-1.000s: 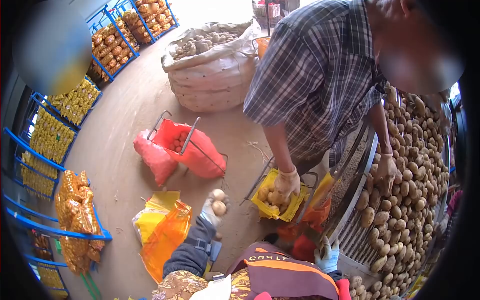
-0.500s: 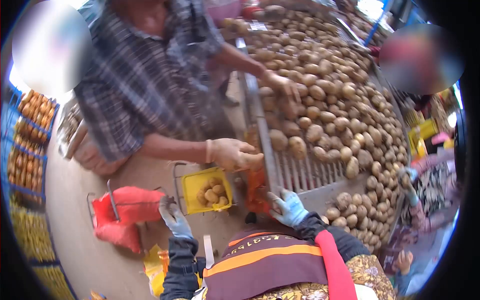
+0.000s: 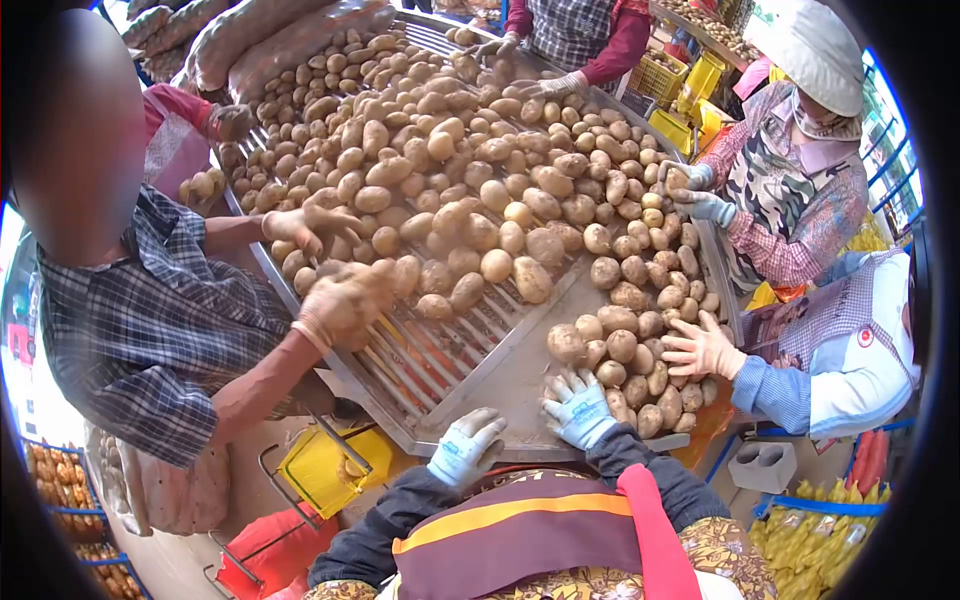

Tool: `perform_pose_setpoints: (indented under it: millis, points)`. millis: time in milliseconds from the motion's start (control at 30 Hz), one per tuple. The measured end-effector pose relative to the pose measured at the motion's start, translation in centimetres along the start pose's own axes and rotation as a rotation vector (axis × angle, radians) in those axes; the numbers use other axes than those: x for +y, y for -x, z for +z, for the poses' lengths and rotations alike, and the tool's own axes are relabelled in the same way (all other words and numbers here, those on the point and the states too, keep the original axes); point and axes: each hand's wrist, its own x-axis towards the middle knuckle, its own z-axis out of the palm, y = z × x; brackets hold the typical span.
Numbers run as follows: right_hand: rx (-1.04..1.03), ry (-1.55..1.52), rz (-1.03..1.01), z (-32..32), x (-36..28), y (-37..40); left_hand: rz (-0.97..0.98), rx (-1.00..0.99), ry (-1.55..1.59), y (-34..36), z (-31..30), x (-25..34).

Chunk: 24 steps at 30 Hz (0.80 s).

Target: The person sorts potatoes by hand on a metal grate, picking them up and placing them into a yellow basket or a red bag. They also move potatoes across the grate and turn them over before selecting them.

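Observation:
My left hand (image 3: 467,447), in a white and light-blue work glove, is at the near edge of the metal sorting table (image 3: 545,345). Its fingers are extended and hold nothing. Further right, my right hand (image 3: 579,408), gloved alike, lies with fingers spread on the table's metal surface. Its fingertips are right at the near side of a cluster of potatoes (image 3: 622,346). A larger heap of potatoes (image 3: 460,200) covers the slatted part of the table beyond. Bare metal slats (image 3: 420,350) show between the heap and my left hand.
At left, a person in a plaid shirt (image 3: 150,330) reaches both hands over the potatoes. Co-workers stand along the far and right sides; one gloved hand (image 3: 703,347) touches potatoes near mine. A yellow basket (image 3: 335,470) and red sack (image 3: 265,550) are below left; filled sacks (image 3: 270,45) lie behind.
My view has swung right and up over the table. My left hand has come from beside the yellow basket to the table edge; my right hand has moved from the table's corner to the potatoes.

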Motion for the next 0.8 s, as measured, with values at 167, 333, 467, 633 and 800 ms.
perform_pose_setpoints:
  millis: [167, 333, 467, 633, 800]
  points:
    - [-0.028, -0.017, 0.035, -1.3, 1.3, 1.5, 0.02, -0.048, 0.015, -3.2, 1.0, -0.2]
    - [0.119, -0.245, 0.106, -4.7, 5.2, -3.5, -0.049, 0.104, -0.077, -8.3, -0.9, -2.8]
    - [0.422, -0.335, 0.021, -8.1, 8.3, -14.1, -0.147, 0.165, -0.281, -14.7, -2.6, -6.0]
    - [0.2, -0.295, 0.027, -10.6, 11.5, -27.5, -0.399, 0.124, -0.475, -22.3, -6.0, -13.8]
    - [-0.028, -0.161, 0.066, -11.7, 12.1, -38.3, -0.647, 0.007, -0.48, -27.5, -7.7, -21.7]
